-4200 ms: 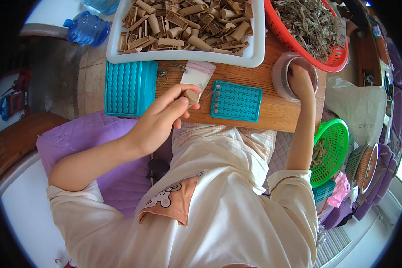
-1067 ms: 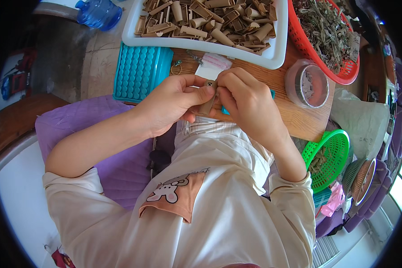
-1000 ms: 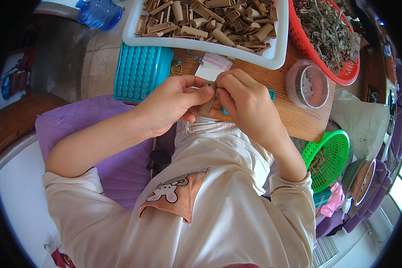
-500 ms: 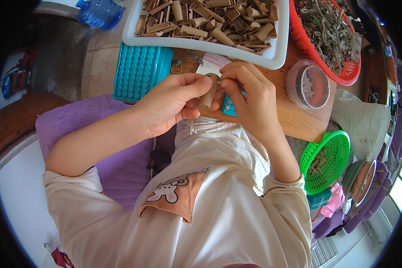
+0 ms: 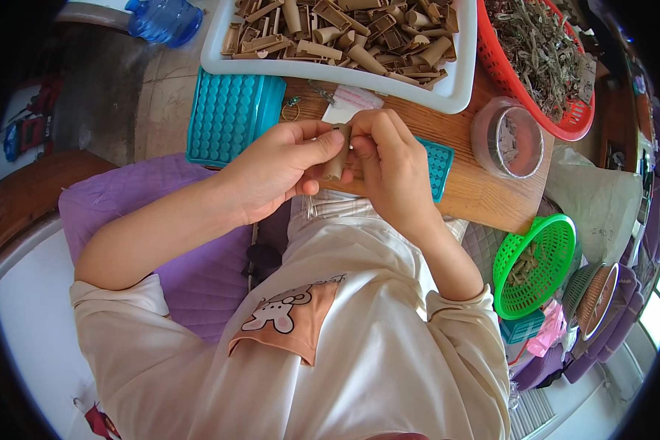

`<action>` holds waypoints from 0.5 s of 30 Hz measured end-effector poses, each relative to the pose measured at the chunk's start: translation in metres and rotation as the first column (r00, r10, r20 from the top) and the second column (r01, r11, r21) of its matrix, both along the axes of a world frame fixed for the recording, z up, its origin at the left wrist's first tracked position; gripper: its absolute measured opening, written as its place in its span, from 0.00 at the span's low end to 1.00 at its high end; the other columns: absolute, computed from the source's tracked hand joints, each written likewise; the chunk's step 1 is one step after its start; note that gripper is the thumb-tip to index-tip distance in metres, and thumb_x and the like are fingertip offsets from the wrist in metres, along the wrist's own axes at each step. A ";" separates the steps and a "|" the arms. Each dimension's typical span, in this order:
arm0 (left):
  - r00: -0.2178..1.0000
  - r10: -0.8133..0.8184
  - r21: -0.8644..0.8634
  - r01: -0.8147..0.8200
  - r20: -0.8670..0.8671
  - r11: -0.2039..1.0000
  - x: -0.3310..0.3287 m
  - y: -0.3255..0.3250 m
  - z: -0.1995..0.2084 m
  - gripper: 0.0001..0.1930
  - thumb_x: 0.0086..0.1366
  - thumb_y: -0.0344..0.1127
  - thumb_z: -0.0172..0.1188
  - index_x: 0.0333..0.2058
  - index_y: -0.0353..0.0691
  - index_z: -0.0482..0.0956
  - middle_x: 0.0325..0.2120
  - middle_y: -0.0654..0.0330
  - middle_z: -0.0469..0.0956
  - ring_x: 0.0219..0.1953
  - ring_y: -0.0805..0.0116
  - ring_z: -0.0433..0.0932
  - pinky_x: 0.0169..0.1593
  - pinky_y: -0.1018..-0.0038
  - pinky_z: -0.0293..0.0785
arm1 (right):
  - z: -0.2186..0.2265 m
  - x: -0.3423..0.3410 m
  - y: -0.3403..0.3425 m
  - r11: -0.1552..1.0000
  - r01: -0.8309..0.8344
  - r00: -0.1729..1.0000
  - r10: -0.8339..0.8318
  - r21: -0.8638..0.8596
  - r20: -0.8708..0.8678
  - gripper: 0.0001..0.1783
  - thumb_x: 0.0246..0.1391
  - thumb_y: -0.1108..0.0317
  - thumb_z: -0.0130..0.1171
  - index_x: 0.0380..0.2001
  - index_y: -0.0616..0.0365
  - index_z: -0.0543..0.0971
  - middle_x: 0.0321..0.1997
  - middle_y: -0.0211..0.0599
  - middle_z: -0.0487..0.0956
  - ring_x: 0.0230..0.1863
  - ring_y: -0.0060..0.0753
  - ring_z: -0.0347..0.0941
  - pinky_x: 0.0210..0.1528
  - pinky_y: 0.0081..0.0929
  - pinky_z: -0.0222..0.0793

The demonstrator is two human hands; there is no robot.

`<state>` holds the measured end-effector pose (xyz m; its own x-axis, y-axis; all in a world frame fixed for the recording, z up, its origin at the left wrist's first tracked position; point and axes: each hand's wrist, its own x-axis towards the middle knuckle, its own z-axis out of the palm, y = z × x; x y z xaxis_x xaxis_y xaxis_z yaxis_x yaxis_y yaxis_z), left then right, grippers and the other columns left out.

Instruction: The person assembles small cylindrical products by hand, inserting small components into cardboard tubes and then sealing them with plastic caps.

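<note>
Between thumb and fingers, my left hand (image 5: 290,158) grips a brown, half-round plastic shell (image 5: 336,158), held tilted above the table's near edge. My right hand (image 5: 389,154) is closed at the shell's upper right side, thumb and forefinger pinched together there. A tiny pale bit shows at those fingertips, too small to name. Just past my right hand lies a small teal tray (image 5: 438,167) with rows of round pockets, partly covered by the hand.
A white bin (image 5: 337,72) of similar brown shells stands at the back. Around the wooden table (image 5: 491,194) are a larger teal tray (image 5: 224,117), a clear round tub (image 5: 507,139), a red basket (image 5: 576,121) of small dark parts and a green basket (image 5: 557,275).
My right hand has shifted left, closer against the shell, uncovering more of the small teal tray's right part. My left hand keeps its hold with little movement.
</note>
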<state>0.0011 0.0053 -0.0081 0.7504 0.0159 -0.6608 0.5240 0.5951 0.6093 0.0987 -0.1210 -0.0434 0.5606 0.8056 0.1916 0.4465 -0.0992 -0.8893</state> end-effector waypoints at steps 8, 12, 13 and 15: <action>0.990 0.015 -0.126 -0.033 -0.138 0.992 -0.013 -0.029 -0.001 0.19 0.60 0.40 0.49 0.48 0.40 0.58 0.43 0.60 0.66 0.38 0.73 0.72 0.32 0.85 0.71 | -0.008 0.014 -0.061 0.963 -0.262 0.856 0.258 0.055 -0.449 0.17 0.45 0.75 0.54 0.40 0.60 0.66 0.34 0.34 0.70 0.32 0.25 0.68 0.33 0.20 0.66; 0.980 0.164 0.026 -0.162 -0.110 0.986 -0.009 -0.016 0.003 0.19 0.60 0.38 0.50 0.48 0.41 0.58 0.41 0.61 0.68 0.44 0.74 0.67 0.44 0.77 0.65 | -0.001 0.040 -0.145 0.955 0.294 0.883 -0.289 -0.044 -0.370 0.17 0.43 0.73 0.58 0.37 0.59 0.66 0.36 0.30 0.67 0.37 0.22 0.65 0.35 0.16 0.63; 0.979 0.170 0.025 -0.168 -0.110 0.985 -0.009 -0.014 0.003 0.19 0.60 0.38 0.50 0.48 0.41 0.58 0.41 0.61 0.68 0.44 0.74 0.67 0.44 0.77 0.65 | 0.001 0.055 -0.178 0.892 0.430 0.834 -0.451 -0.137 -0.318 0.16 0.42 0.73 0.58 0.36 0.59 0.66 0.35 0.29 0.67 0.37 0.23 0.65 0.35 0.16 0.62; 0.964 0.170 0.062 -0.160 -0.206 0.985 -0.009 -0.013 0.002 0.18 0.59 0.37 0.50 0.47 0.42 0.60 0.39 0.62 0.69 0.41 0.76 0.68 0.41 0.79 0.64 | -0.008 0.078 -0.247 0.619 0.709 0.677 -0.732 -0.339 0.077 0.16 0.41 0.74 0.57 0.35 0.61 0.65 0.31 0.33 0.68 0.35 0.25 0.66 0.34 0.20 0.63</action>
<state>-0.0082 -0.0075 -0.0057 0.5795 0.1607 -0.7990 0.5397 0.6589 0.5240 0.1771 -0.3685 -0.0517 0.9885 0.1424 -0.0500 0.0536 -0.6407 -0.7659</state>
